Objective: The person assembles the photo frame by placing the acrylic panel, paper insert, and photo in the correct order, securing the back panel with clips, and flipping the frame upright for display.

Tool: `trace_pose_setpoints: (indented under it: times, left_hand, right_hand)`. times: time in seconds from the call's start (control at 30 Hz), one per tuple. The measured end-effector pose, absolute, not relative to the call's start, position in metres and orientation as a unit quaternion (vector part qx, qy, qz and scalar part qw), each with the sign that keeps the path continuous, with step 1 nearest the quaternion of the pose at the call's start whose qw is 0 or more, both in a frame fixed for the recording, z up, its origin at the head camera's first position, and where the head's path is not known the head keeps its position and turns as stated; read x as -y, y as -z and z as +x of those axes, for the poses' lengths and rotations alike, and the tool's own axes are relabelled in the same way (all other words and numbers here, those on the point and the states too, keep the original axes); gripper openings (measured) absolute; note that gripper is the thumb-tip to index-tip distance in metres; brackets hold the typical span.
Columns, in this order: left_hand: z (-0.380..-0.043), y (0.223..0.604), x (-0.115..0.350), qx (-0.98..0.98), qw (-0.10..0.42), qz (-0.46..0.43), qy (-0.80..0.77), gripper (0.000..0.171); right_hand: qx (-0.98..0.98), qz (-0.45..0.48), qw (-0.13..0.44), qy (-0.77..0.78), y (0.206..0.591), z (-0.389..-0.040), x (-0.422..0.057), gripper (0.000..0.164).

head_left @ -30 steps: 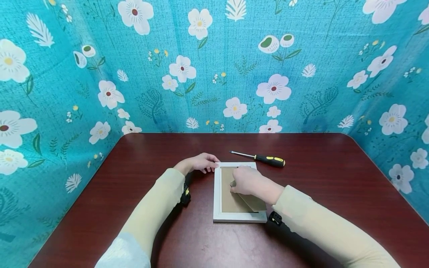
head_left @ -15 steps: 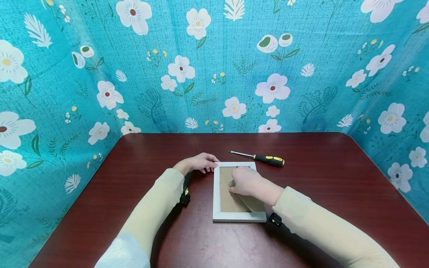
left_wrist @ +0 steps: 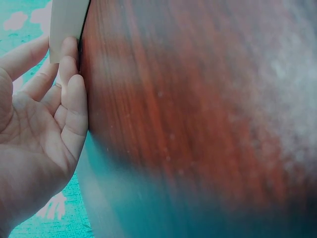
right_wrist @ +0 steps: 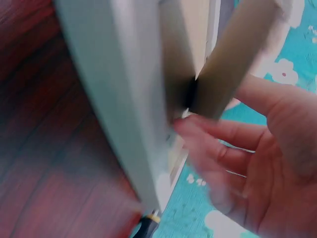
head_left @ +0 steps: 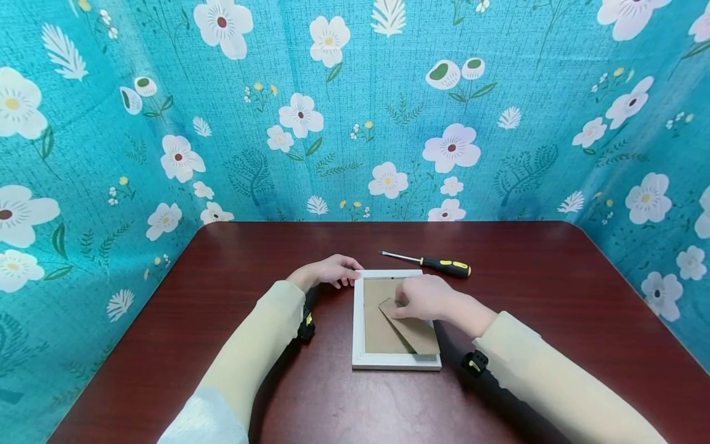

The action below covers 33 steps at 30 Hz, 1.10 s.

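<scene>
A white picture frame [head_left: 359, 320] lies back side up on the table, its brown backing board [head_left: 374, 293] showing. On that backing a brown stand flap [head_left: 413, 333] is tilted up. My right hand [head_left: 426, 297] is at the flap's raised end; in the right wrist view, the thumb and fingers [right_wrist: 233, 131] lie around the flap's edge [right_wrist: 237, 59], partly blurred. My left hand [head_left: 331, 269] holds the frame's far left corner, with thumb and fingers touching the white edge [left_wrist: 69, 25] in the left wrist view.
A screwdriver [head_left: 446, 266] with a black and yellow handle lies just beyond the frame's far right corner. The dark red wooden table [head_left: 249, 246] ends at a blue floral cloth [head_left: 344, 154] behind and at both sides.
My right hand has shifted to the right, and more of the stand flap's raised end shows. My left hand and the frame stay in place.
</scene>
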<state>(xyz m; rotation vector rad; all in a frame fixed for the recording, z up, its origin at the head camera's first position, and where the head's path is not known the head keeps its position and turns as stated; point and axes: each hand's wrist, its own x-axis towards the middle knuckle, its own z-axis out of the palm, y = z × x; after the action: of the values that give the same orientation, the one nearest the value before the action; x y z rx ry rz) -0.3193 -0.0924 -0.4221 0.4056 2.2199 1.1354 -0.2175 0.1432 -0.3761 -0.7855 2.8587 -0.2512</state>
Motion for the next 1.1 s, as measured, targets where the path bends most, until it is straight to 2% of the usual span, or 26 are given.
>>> trace_pose_setpoints:
  times: [0.1, 0.23, 0.4, 0.53, 0.8, 1.1]
  left_hand:
    - [-0.319, 0.421, 0.093, -0.837, 0.303, 0.153, -0.428, 0.027]
    - [-0.319, 0.42, 0.093, -0.838, 0.303, 0.153, -0.428, 0.027]
    - [-0.318, 0.423, 0.092, -0.841, 0.297, 0.15, -0.427, 0.027]
    - [-0.316, 0.424, 0.088, -0.853, 0.284, 0.158, -0.408, 0.028]
    - [-0.309, 0.42, 0.076, -0.893, 0.239, 0.154, -0.349, 0.041]
    - [-0.308, 0.422, 0.071, -0.891, 0.235, 0.144, -0.361, 0.041]
  right_hand:
    - [-0.961, -0.248, 0.085, 0.085, 0.378, -0.22, -0.152, 0.031]
    - [-0.965, -0.222, 0.102, 0.095, 0.381, -0.22, -0.157, 0.047]
    - [-0.965, -0.207, 0.128, 0.101, 0.383, -0.222, -0.157, 0.053]
    - [-0.962, -0.206, 0.147, 0.098, 0.384, -0.224, -0.157, 0.056]
    - [-0.961, -0.206, 0.158, 0.094, 0.386, -0.23, -0.16, 0.059]
    - [-0.959, -0.213, 0.154, 0.106, 0.387, -0.231, -0.163, 0.058]
